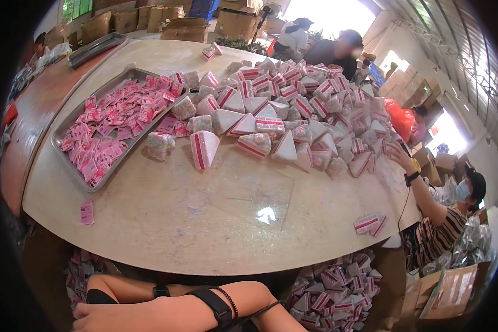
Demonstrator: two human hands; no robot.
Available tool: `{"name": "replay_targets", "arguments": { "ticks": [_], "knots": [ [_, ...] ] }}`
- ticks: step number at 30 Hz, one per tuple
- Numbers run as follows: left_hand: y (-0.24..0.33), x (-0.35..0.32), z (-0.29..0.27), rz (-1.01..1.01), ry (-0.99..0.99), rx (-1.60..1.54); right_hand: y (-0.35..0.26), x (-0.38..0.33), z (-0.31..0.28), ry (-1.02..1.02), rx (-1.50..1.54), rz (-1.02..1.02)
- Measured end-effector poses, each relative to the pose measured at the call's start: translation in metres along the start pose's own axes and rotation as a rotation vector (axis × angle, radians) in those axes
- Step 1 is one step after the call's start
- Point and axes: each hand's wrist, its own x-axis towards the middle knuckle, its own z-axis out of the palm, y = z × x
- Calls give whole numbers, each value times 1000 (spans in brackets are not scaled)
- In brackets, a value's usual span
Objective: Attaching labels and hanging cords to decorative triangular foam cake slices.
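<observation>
Holding bare, black-strapped forearms (149, 315) folded at the near side of the beige tabletop surface (177, 232). Not making out either hand's grip: cannot tell opening or hold. Seeing white triangular wedges with pink-striped edges (205, 148) heaping across far half, small flat pink tags (97, 155) filling grey metal tray (141, 141) at left, more wedges (332, 290) lying below near edge, at right.

No words or numbers can be made out clearly. Straight ahead of the visible hand (87, 318), a lone pink card (87, 212) bears fine print too small to read, as do the heaped cards (113, 119) beyond it. Farther off, ahead and to the right of that hand, a wedge (270, 125) carries a light label with dark, blurred marks.
</observation>
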Motion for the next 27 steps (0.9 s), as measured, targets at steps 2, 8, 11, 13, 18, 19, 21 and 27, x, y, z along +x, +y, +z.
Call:
{"name": "replay_targets", "arguments": {
  "ticks": [2, 8, 11, 13, 18, 19, 21, 27],
  "knots": [
    [0, 1, -2, -6, -21, -8, -3, -1, -6, -203, 143, 108],
    [0, 8, -11, -18, -80, -31, -8, -6, -7, -129, 97, 88],
    [0, 11, -17, -23, -106, -40, -11, -8, -8, -83, 93, 110],
    [0, 13, -21, -29, -120, -47, -13, -12, -6, -49, 83, 124],
    [0, 16, -29, -33, -160, -65, -17, -33, -3, 103, 77, 155],
    [-1, 17, -30, -30, -170, -70, -19, -40, -7, 102, 22, 151],
    [2, 16, -34, -49, -181, -76, -21, -46, -13, 102, -21, 132],
    [0, 24, -39, -59, -228, -120, -34, -91, -55, -88, -71, 428]
  ]
}}
